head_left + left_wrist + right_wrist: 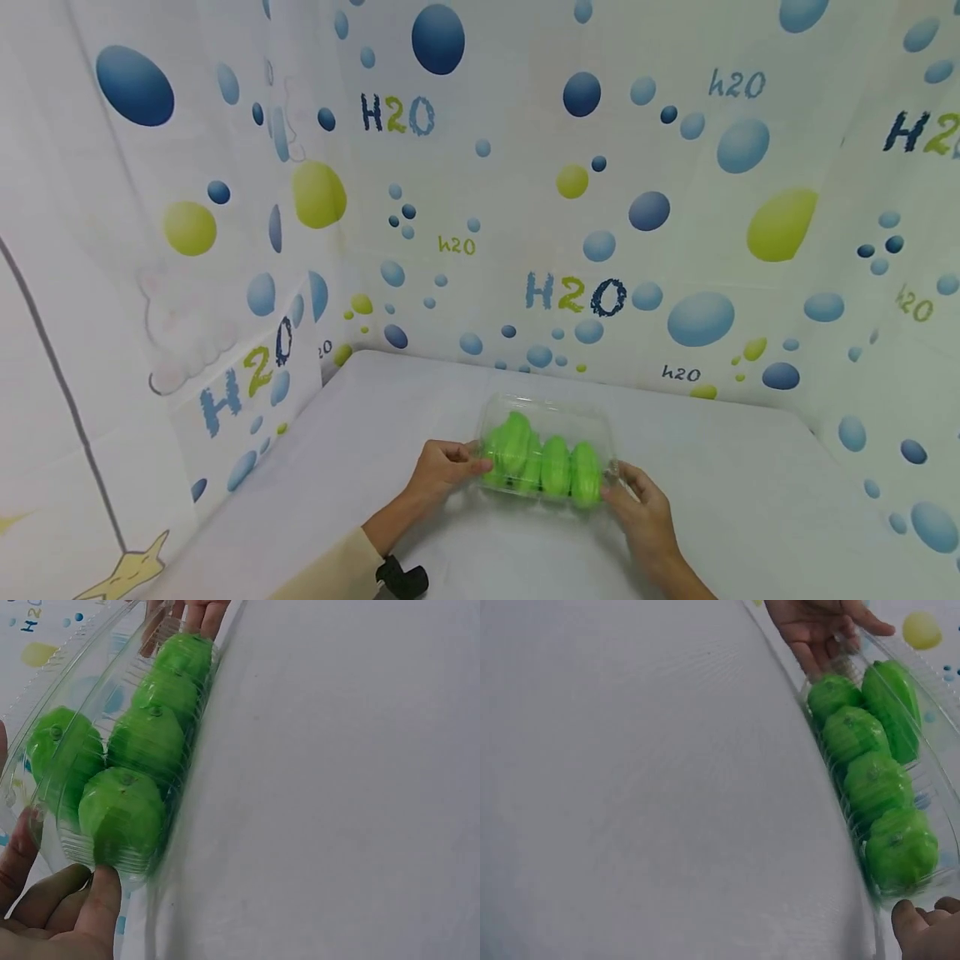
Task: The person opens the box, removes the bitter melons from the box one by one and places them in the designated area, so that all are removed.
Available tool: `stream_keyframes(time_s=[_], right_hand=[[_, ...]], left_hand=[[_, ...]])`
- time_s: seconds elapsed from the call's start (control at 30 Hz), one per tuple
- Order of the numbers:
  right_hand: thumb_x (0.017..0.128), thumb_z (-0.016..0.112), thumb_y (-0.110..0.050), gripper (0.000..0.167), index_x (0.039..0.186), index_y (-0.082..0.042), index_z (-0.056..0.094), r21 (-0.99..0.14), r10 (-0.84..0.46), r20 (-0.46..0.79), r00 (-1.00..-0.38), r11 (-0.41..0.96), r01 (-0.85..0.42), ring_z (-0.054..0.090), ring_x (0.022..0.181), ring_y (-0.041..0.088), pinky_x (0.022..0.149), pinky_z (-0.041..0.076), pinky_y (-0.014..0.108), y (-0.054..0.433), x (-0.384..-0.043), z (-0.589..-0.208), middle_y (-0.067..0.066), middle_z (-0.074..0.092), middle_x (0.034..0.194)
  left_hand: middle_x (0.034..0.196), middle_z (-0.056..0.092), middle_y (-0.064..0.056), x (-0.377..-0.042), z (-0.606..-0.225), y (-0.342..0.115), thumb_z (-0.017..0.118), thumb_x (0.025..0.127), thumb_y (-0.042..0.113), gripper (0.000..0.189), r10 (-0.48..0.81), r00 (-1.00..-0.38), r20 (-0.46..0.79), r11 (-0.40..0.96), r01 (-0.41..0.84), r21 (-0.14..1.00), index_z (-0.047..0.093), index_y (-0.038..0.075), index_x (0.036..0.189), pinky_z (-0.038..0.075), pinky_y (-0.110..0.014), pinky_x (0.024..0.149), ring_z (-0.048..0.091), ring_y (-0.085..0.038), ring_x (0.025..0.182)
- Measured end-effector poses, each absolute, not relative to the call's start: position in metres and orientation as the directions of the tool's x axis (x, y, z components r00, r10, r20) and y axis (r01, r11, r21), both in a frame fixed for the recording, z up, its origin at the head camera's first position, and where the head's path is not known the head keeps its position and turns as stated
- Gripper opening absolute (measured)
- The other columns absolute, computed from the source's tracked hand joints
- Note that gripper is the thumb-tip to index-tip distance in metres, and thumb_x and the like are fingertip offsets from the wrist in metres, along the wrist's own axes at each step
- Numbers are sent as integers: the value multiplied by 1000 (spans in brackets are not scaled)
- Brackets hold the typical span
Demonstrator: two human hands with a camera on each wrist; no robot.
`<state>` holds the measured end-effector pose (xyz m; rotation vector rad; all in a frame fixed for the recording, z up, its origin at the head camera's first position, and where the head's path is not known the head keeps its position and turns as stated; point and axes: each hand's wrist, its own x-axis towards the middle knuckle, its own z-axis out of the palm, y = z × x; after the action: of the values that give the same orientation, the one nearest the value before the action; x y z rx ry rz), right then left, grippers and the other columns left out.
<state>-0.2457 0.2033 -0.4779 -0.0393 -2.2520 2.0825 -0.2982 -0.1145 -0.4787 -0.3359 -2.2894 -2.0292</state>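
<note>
A clear plastic clamshell box [553,406] sits low over the white table, tilted a little, between my two hands. Inside lie several bright green, ribbed, elongated vegetables [555,465]; one rests on top of the others at the left. My left hand [442,471] grips the box's left end, its thumb on the front side. At the opposite end, my right hand [645,512] holds the box between thumb and fingers. In the left wrist view, stem ends show on the green vegetables [124,810]. Whether the box's underside touches the table cannot be told.
A white cloth-covered table [750,500] spreads around the box. Behind and at the sides hang white curtains [510,192] printed with blue and yellow-green bubbles and H2O lettering. A black band with a small device [402,577] sits on the left wrist.
</note>
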Motion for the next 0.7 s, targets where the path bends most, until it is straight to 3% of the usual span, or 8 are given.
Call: stream_keyframes(time_s=[0.1,0.17,0.37,0.47,0.6,0.7], right_hand=[[96,63,-13,79,159,2,19,-988,14,88,-996,132,-86,16,152,46,119,33,44,205,-248,-476,24,16,166],[94,62,-10,84,161,1,12,-986,-17,113,-993,122,-114,10,153,47,122,21,54,206,-251,-474,22,11,168],[88,63,-7,82,159,-1,23,-969,-46,174,-984,169,-179,7,153,48,122,12,63,210,-257,-467,19,13,168],[85,62,-7,80,158,-4,29,-961,-38,204,-978,181,-207,7,152,50,120,12,68,211,-260,-460,19,13,168],[87,61,-4,76,157,-3,31,-956,-53,237,-970,167,-243,8,153,49,121,14,65,211,-262,-454,17,16,168],[89,61,-1,70,155,-3,37,-942,-66,279,-958,174,-286,14,153,43,125,22,43,211,-262,-452,14,25,166]], left_hand=[[79,72,-4,-298,-475,-116,90,77,23,29,141,-969,205,133,223,966,72,-1,77,52,-22,73,63,-12,84],[85,74,-4,-298,-472,-117,90,77,24,30,160,-966,203,145,226,963,72,0,81,55,-23,77,67,-12,86],[114,73,-17,-302,-463,-121,85,83,35,51,219,-970,102,157,138,978,66,0,114,59,-37,88,71,-26,109],[122,69,-21,-306,-455,-123,76,89,45,59,217,-975,52,123,80,989,60,0,125,59,-43,93,69,-31,112],[112,71,-25,-309,-451,-124,58,100,45,58,147,-989,16,80,28,996,56,-7,125,60,-45,90,72,-35,103],[100,73,-26,-309,-453,-121,48,103,33,48,92,-995,34,104,44,994,56,-10,123,62,-46,82,74,-38,92]])
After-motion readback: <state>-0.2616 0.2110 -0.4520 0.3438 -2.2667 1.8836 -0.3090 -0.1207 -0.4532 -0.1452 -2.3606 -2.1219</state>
